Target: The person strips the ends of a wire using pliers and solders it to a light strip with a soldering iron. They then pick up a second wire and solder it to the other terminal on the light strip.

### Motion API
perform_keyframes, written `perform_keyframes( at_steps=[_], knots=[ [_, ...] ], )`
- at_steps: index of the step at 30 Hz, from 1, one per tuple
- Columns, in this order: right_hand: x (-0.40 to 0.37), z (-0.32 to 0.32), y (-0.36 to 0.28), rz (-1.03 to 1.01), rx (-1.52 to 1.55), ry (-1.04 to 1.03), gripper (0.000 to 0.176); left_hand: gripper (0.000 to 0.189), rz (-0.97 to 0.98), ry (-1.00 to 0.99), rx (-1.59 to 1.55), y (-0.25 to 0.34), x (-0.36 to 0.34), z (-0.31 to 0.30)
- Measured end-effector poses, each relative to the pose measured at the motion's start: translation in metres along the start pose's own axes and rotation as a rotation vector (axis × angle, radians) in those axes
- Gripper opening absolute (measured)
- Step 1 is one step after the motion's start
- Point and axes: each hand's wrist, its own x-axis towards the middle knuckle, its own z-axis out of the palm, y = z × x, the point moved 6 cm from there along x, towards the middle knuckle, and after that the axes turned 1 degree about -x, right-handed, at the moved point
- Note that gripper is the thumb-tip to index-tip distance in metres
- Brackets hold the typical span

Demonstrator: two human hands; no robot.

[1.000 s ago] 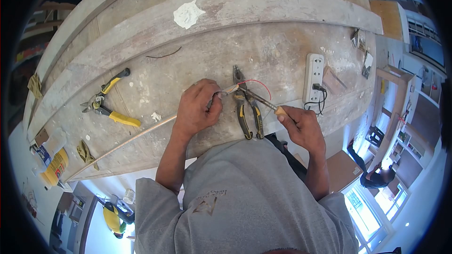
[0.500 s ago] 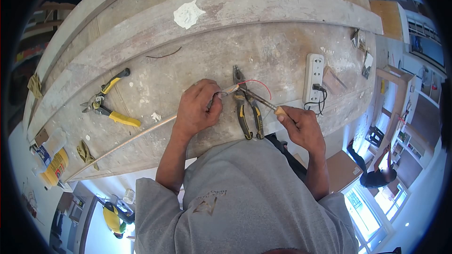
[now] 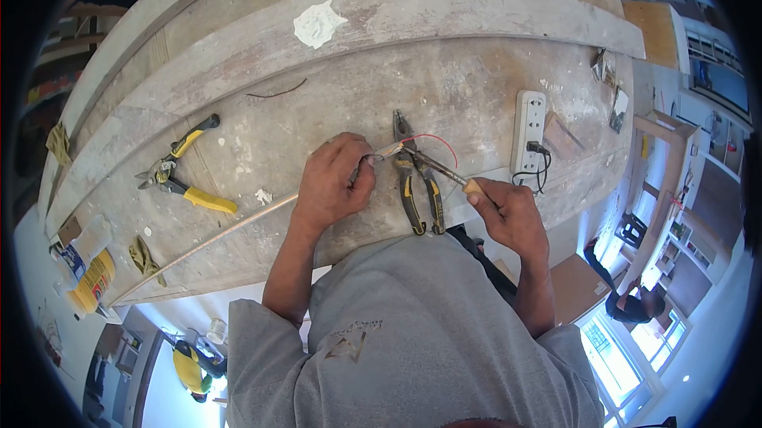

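Observation:
Pinched between the fingers of my left hand [image 3: 340, 178] is the end of a long thin strip [image 3: 230, 230] that runs down to the lower left. A thin red wire [image 3: 439, 141] curves to the right from this end. My right hand [image 3: 508, 214] is closed on the wooden handle of a slender metal tool [image 3: 441, 168], whose tip meets the work beside my left fingertips. Under the tool lie black and yellow pliers [image 3: 410, 190], jaws pointing away from me. The exact contact at the tip is too small to tell.
Yellow-handled snips [image 3: 186, 170] lie at the left. A white power strip [image 3: 528, 133] with a black plug is at the right. Bottles [image 3: 86, 269] stand at the lower left edge. One person [image 3: 190, 368] is at lower left, another [image 3: 633, 305] at lower right.
My hands and the tool have hardly moved. The person at the lower right has shifted posture, with the arms lower.

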Motion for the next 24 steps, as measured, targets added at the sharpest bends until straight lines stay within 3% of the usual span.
perform_keyframes(
  at_steps=[9, 24],
  knots=[
    [-0.001, -0.003, -0.008, -0.038, -0.147, 0.015, 0.026, 0.021, -0.019, -0.011, -0.004, -0.001, 0.000, 0.001],
    [-0.009, -0.005, -0.012, -0.229, -0.295, 0.263, 0.032, 0.020, -0.027, -0.020, -0.011, -0.002, -0.001, 0.000]
  ],
)
